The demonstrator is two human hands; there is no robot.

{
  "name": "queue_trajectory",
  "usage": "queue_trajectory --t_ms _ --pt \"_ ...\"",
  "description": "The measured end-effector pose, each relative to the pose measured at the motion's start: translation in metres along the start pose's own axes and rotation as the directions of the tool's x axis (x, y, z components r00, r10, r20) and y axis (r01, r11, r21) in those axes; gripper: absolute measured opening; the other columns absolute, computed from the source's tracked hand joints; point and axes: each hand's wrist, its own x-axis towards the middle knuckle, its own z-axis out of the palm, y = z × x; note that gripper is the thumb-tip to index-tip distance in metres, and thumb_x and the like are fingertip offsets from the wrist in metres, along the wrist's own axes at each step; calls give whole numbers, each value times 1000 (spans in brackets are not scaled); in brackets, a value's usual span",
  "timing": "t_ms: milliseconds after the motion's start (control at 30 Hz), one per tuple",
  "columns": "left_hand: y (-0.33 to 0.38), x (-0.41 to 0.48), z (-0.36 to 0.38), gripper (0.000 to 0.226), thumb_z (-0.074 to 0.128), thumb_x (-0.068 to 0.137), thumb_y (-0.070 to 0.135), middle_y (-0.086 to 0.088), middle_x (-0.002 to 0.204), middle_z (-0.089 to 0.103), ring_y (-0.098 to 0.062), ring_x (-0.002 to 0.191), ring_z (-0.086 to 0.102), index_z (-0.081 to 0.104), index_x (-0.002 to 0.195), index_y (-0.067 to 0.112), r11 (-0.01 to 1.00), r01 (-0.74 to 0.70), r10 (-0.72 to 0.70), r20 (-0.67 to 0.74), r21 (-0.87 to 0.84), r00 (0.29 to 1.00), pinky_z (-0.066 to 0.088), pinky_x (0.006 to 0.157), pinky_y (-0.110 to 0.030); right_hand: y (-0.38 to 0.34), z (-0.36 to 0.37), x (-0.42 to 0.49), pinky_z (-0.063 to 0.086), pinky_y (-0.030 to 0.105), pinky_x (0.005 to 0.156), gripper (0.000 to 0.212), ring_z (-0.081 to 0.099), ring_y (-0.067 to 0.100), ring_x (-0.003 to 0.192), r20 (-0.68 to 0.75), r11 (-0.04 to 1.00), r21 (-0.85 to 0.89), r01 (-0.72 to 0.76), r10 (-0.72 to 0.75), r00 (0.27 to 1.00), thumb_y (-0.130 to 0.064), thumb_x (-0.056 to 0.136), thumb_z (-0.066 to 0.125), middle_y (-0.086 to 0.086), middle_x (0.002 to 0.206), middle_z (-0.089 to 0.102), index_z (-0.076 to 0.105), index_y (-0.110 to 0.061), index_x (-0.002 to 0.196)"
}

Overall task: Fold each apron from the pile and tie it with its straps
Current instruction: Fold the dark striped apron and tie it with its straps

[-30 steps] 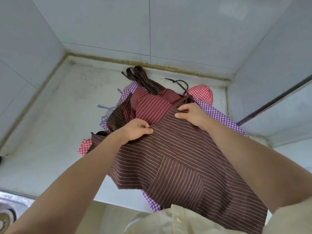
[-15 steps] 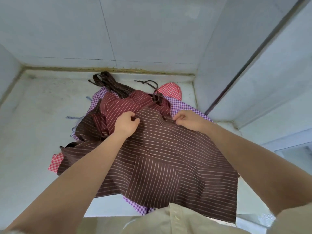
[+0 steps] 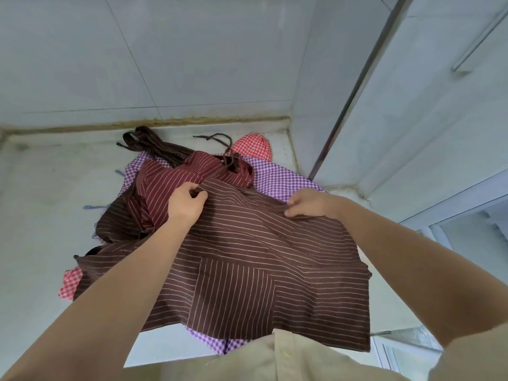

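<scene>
A brown apron with thin pale stripes (image 3: 255, 259) lies spread on top of the pile, its pocket facing up. My left hand (image 3: 186, 202) pinches its upper edge on the left. My right hand (image 3: 309, 203) grips the same edge on the right. Under it lie a dark red striped apron (image 3: 176, 177), a purple checked apron (image 3: 277, 174) and a red checked apron (image 3: 254, 147). Dark brown straps (image 3: 148, 143) trail toward the back wall.
The pile sits on a pale stone counter (image 3: 46, 193) in a tiled corner. A wall with a dark metal strip (image 3: 349, 100) stands close on the right. The counter's front edge runs just before my beige shirt (image 3: 275, 358).
My hands have drawn apart along the brown apron's upper edge, the right one sliding right. The fabric is stretched wider, and my view has swung right.
</scene>
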Motion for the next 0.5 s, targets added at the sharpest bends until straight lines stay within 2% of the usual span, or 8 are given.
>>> queue_trajectory --t_ms 67,100,133,233,300,367,433,500 --pt "0 2 -1 23 58 96 28 -5 104 65 -26 101 61 64 111 11 999 -6 5 -29 -40 1000 48 93 -40 -1 -2 1 48 34 85 13 62 19 91 -300 975 181 128 -69 952 -23 92 64 6 101 68 67 -11 96" --pt "-1 3 -1 23 57 97 27 -6 106 66 -27 102 60 64 111 10 999 -13 11 -51 -47 999 47 94 -41 0 -3 4 49 36 88 9 63 22 95 -391 961 226 159 -60 918 -19 92 65 7 105 68 66 -12 96" --pt "-1 3 -1 24 54 98 26 -8 109 66 -28 104 60 64 113 9 999 -21 19 -67 -38 998 47 95 -41 3 -4 8 49 35 89 8 63 24 98 -406 967 213 139 -42 913 -16 91 65 9 108 68 66 -12 97" --pt "-3 5 4 28 49 101 21 -11 116 64 -29 108 59 60 122 7 999 -18 20 -55 33 998 43 92 -36 10 5 21 46 31 94 28 59 22 108 -209 999 -10 -35 32 977 -22 91 64 6 124 64 65 -14 118" --pt "-3 6 6 28 50 100 22 -9 113 65 -27 102 59 59 122 7 1000 -9 10 -24 22 1000 43 89 -35 9 11 26 43 33 102 39 56 20 116 -178 999 26 -28 33 983 -29 91 64 2 134 59 60 -19 129" --pt "-1 9 6 27 55 98 26 -5 106 64 -24 98 60 61 118 9 1000 5 -5 11 -6 1000 47 89 -37 5 13 29 40 33 103 47 53 21 121 -160 1000 16 2 1 987 -36 91 64 1 138 55 56 -19 134" --pt "-1 12 5 23 56 98 25 -5 107 64 -24 100 61 62 115 11 999 -12 13 28 -33 1000 48 94 -39 3 12 33 42 33 95 46 56 21 111 -101 1000 -8 -7 6 995 -44 90 64 3 121 61 60 -16 127" --pt "-1 13 3 20 54 98 21 -5 109 64 -22 101 59 61 115 11 998 -25 27 32 -53 999 47 95 -37 2 10 35 41 31 80 38 57 19 87 -91 999 43 -9 13 996 -50 90 62 0 89 62 70 -13 97"
